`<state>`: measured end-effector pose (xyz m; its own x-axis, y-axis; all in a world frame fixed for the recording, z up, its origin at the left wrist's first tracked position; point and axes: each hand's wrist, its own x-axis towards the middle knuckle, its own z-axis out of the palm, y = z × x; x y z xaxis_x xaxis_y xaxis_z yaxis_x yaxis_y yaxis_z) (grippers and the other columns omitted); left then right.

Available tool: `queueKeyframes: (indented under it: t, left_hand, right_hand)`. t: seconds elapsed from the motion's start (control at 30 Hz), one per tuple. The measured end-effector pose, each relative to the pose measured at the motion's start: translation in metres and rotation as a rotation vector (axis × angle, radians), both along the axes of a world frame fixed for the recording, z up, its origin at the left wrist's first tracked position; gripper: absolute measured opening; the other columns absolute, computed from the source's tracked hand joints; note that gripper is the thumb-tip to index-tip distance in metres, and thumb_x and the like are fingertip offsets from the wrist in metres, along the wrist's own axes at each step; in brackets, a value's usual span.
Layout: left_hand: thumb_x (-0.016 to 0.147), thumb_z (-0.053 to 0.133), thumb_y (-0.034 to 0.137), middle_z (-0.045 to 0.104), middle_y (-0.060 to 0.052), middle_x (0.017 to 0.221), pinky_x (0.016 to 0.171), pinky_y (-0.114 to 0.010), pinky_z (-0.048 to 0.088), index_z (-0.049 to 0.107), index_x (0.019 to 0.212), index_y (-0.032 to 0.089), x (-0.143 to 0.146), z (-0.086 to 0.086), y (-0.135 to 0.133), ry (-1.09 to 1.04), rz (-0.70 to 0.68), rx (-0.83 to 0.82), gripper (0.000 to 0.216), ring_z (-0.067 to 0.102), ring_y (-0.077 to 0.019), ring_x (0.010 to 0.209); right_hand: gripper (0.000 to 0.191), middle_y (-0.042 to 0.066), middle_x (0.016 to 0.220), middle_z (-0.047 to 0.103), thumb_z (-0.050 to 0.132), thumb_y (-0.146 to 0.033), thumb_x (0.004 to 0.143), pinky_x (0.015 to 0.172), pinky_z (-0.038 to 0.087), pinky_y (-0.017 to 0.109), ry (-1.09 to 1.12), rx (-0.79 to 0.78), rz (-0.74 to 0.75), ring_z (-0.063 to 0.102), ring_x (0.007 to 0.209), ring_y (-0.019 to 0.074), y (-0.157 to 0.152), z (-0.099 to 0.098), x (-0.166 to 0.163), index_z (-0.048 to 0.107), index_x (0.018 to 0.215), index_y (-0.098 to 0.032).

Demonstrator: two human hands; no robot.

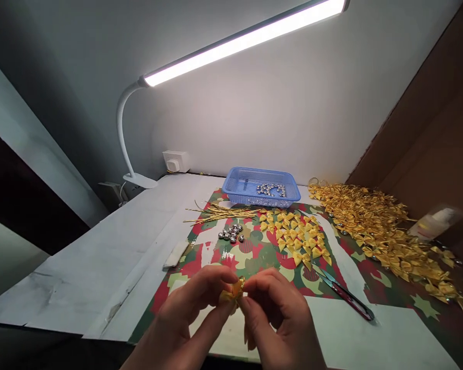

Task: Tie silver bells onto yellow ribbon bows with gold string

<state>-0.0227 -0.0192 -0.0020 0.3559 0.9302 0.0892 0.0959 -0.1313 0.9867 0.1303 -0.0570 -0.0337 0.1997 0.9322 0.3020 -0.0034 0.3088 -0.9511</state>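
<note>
Both my hands meet low in the middle of the head view, above the table's near edge. My left hand [193,313] pinches a small gold ribbon bow [227,296] between thumb and forefinger. At the bow's centre, my right hand [280,313] closes thumb and forefinger on a loop of gold twist tie [241,282]. Fingers partly cover the bow and the tie's ends. Just beyond lie several silver jingle bells [232,233], a bunch of gold twist ties [219,212] and a group of loose gold bows [296,234].
A blue basket [231,195] holding more bells stands at the back. Thread snips [349,298] lie to the right. Further right is a large heap of gold bows [370,221] beside a white bottle [434,224]. A lamp [125,139] arches over from the left.
</note>
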Motion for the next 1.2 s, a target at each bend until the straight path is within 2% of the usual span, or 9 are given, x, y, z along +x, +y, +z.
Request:
queueKeyframes:
  t: [0.17, 0.37, 0.6, 0.8, 0.93, 1.1, 1.2]
  left_hand:
    - [0.09, 0.071, 0.024, 0.077, 0.003, 0.095, 0.082, -0.02, 0.061, 0.075, 0.104, 0.034, 0.001, 0.001, 0.001, -0.006, 0.017, 0.007, 0.017, 0.074, -0.0194, 0.09]
    - [0.086, 0.072, 0.019, 0.078, 0.005, 0.089, 0.077, -0.02, 0.062, 0.077, 0.096, 0.035, 0.008, 0.007, 0.0, 0.018, 0.089, 0.107, 0.019, 0.074, -0.0177, 0.082]
    - [0.083, 0.073, 0.02, 0.078, 0.007, 0.085, 0.075, -0.019, 0.063, 0.077, 0.093, 0.035, 0.015, 0.013, -0.005, -0.003, 0.149, 0.088, 0.019, 0.076, -0.0176, 0.08]
    - [0.083, 0.073, 0.02, 0.077, 0.005, 0.081, 0.075, -0.019, 0.062, 0.075, 0.092, 0.032, 0.018, 0.012, -0.008, 0.002, 0.196, 0.073, 0.015, 0.073, -0.0172, 0.077]
    - [0.084, 0.071, 0.021, 0.074, 0.005, 0.075, 0.069, -0.02, 0.061, 0.073, 0.093, 0.03, 0.02, 0.014, -0.009, -0.006, 0.182, 0.043, 0.012, 0.071, -0.0173, 0.072]
    - [0.083, 0.071, 0.023, 0.071, 0.007, 0.072, 0.069, -0.018, 0.059, 0.073, 0.09, 0.031, 0.02, 0.017, -0.01, -0.027, 0.18, -0.016, 0.011, 0.071, -0.0153, 0.071]
    - [0.082, 0.073, 0.026, 0.071, 0.007, 0.074, 0.069, -0.019, 0.058, 0.073, 0.091, 0.031, 0.018, 0.017, -0.01, -0.035, 0.184, -0.099, 0.009, 0.07, -0.0165, 0.075]
  right_hand:
    - [0.013, -0.002, 0.08, 0.053, 0.058, -0.025, 0.097, 0.043, 0.044, 0.019, 0.017, -0.027, 0.026, 0.051, 0.051, 0.0068, 0.001, 0.002, 0.0, 0.065, 0.087, -0.02]
    - [0.015, 0.0, 0.082, 0.056, 0.055, -0.02, 0.097, 0.043, 0.044, 0.019, -0.083, 0.047, -0.045, 0.051, 0.052, 0.008, 0.0, -0.002, -0.003, 0.065, 0.086, -0.02]
    - [0.016, 0.0, 0.082, 0.057, 0.053, -0.013, 0.095, 0.045, 0.04, 0.021, -0.228, 0.208, -0.249, 0.048, 0.051, 0.0078, -0.001, -0.009, -0.012, 0.064, 0.09, -0.023]
    - [0.024, 0.003, 0.087, 0.064, 0.05, -0.008, 0.093, 0.052, 0.048, 0.023, -0.435, 0.294, -0.368, 0.06, 0.055, 0.0113, -0.003, -0.014, -0.013, 0.063, 0.102, -0.026]
    - [0.025, 0.003, 0.086, 0.065, 0.053, -0.007, 0.092, 0.053, 0.051, 0.022, -0.471, 0.316, -0.383, 0.064, 0.057, 0.0126, -0.003, -0.018, -0.013, 0.063, 0.104, -0.027]
    - [0.026, 0.007, 0.095, 0.068, 0.048, -0.012, 0.097, 0.053, 0.051, 0.022, -0.481, 0.358, -0.302, 0.073, 0.075, 0.0187, -0.002, -0.024, -0.013, 0.062, 0.112, -0.028]
    - [0.024, 0.007, 0.095, 0.07, 0.049, -0.014, 0.099, 0.058, 0.053, 0.023, -0.528, 0.393, -0.301, 0.071, 0.073, 0.0176, -0.003, -0.023, -0.01, 0.063, 0.113, -0.028]
